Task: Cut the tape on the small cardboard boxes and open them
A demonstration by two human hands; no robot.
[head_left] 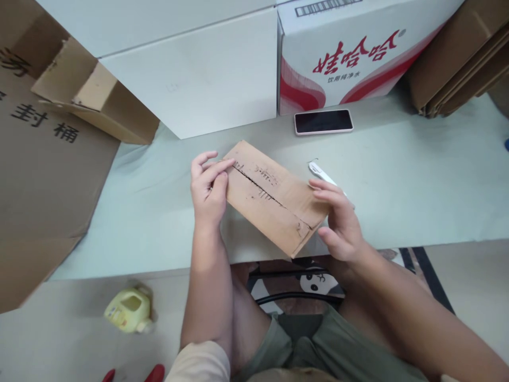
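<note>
A small brown cardboard box (274, 193) is tilted above the front of the table, a torn seam running along its top face. My left hand (210, 185) grips its left end, with the thumb and index finger pressed on the top edge. Around the right end curls my right hand (338, 220), fingertips over the upper edge and the thumb near the lower corner. Behind the right fingers lies a slim white tool (321, 172), perhaps a utility knife, partly hidden by the hand.
A phone (324, 122) lies face up before a red-and-white carton (350, 63). Beside that stands a large white box (222, 79). Open brown cardboard (51, 185) fills the left; flattened cardboard (453, 58) leans at right. On the floor is a yellow jug (129, 310).
</note>
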